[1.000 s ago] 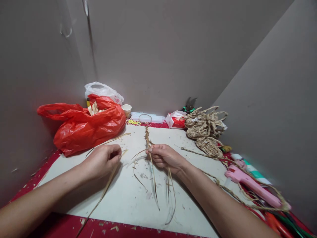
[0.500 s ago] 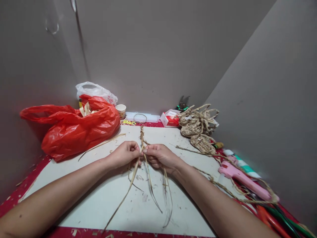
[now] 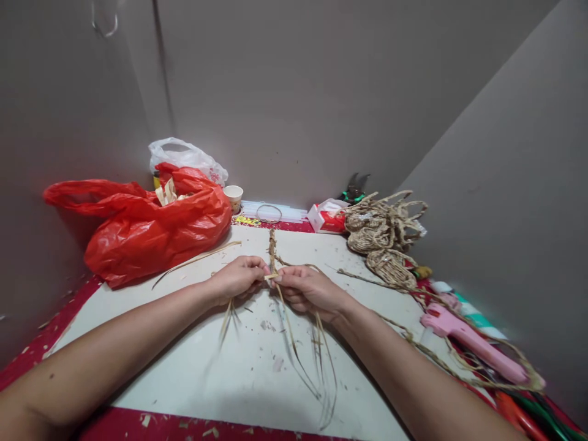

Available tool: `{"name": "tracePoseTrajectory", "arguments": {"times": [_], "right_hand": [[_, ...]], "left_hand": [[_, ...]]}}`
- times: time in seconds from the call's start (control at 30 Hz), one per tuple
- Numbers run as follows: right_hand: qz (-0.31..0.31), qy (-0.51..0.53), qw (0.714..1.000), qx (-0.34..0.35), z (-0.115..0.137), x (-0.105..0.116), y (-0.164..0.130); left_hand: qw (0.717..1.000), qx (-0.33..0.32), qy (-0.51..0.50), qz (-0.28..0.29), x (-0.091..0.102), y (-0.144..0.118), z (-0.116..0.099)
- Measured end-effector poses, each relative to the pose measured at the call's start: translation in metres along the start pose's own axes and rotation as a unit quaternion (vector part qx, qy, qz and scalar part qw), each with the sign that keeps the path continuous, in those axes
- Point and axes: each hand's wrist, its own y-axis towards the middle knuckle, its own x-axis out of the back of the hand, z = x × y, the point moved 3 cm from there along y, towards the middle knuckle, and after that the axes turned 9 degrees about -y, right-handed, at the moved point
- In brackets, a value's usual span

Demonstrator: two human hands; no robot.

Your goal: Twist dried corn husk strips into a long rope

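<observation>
- A thin tan braided straw cord (image 3: pixel 272 245) is being held at its near end, its long axis running straight away from the hands across the white tabletop (image 3: pixel 257 373).
- That end is being pinched by the left hand (image 3: pixel 239 278) and right hand (image 3: pixel 307 289), fingertips meeting, both equally near.
- Loose straw strands (image 3: pixel 303 361) are trailing toward the person.

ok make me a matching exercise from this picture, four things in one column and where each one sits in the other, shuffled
Things:
1. red plastic bag
2. pink glue gun
3. paper cup
4. braided straw cord

Places:
A. far edge of the table, just right of the red bag
B. right side of the table, among loose cords
C. left side of the table, against the wall
D. middle of the white board, its near end pinched between the left hand and the right hand

Pairs: 1-C, 2-B, 3-A, 4-D
</observation>
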Motion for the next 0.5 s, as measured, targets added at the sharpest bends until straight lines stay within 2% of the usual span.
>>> {"name": "tracePoseTrajectory", "arguments": {"times": [0.23,0.5], "right_hand": [[0.042,0.054,0.997,-0.037,-0.003,0.003,0.002],[0.053,0.085,0.993,-0.058,-0.002,0.005,0.000]], "left_hand": [[0.990,-0.107,0.094,-0.002,0.004,0.002,-0.001],[0.960,-0.178,0.217,0.000,0.011,0.002,-0.002]]}}
